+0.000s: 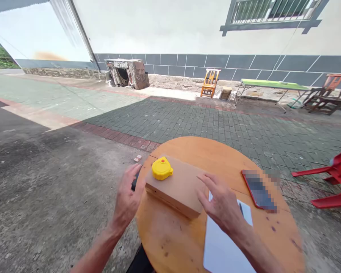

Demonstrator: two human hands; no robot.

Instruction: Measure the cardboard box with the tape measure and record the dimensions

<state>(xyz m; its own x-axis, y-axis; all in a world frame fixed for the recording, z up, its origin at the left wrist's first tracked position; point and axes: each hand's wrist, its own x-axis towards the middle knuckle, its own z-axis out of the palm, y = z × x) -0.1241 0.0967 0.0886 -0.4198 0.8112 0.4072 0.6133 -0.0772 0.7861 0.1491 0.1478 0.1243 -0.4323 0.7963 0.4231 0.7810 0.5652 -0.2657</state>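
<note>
A brown cardboard box point(179, 184) lies flat on the round wooden table point(170, 240). On its left end rests a yellow tape measure point(161, 168) with a red button. My left hand point(128, 193) is just left of the box, fingers apart and holding nothing. Over the box's right end, my right hand point(218, 197) is spread, also holding nothing; whether its fingertips touch the cardboard I cannot tell. White paper point(220, 246) lies partly under my right forearm. A dark pen point(241, 207) shows beside my right wrist, partly hidden.
A phone with a red edge point(258, 191), its screen blurred, lies on the table's right side. A red plastic chair point(337, 174) stands to the right. Farther off, by the wall, are a wooden chair point(210, 82) and a green folding table point(272, 84).
</note>
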